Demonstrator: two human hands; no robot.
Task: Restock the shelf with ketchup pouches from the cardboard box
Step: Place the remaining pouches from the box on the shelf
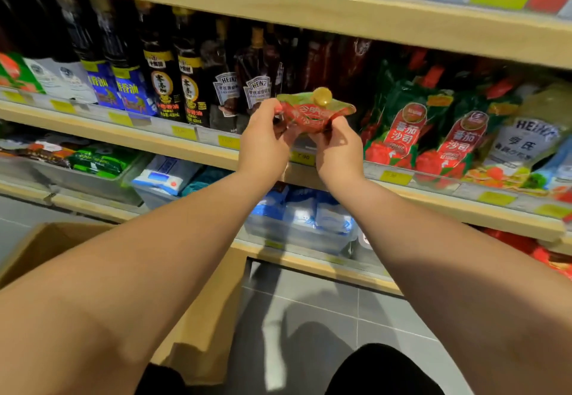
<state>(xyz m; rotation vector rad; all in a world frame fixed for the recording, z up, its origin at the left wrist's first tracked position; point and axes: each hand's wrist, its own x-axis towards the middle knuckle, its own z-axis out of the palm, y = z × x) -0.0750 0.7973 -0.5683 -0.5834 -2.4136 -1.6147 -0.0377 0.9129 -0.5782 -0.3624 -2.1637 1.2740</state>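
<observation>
Both hands are gripping one ketchup pouch [312, 113] in front of the shelf [173, 144]: the left hand [266, 137] is pinching its left edge, the right hand [337, 147] is grasping its lower right corner, fingers clenched on the film. The pouch is hanging in the air just beyond the fingertips, cap [322, 96] on top, not yet on the shelf. This looks like the placing step. Next it probably needs carrying right of the fingers to the dark gap beside the standing pouches [402, 128], then setting upright. Dark bottles [192, 85] are crowding the space left of and behind the fingers, and the shelf's front lip is lying below them, so the pouch should clear both. The box [55, 246] is sitting low, under the left forearm.
</observation>
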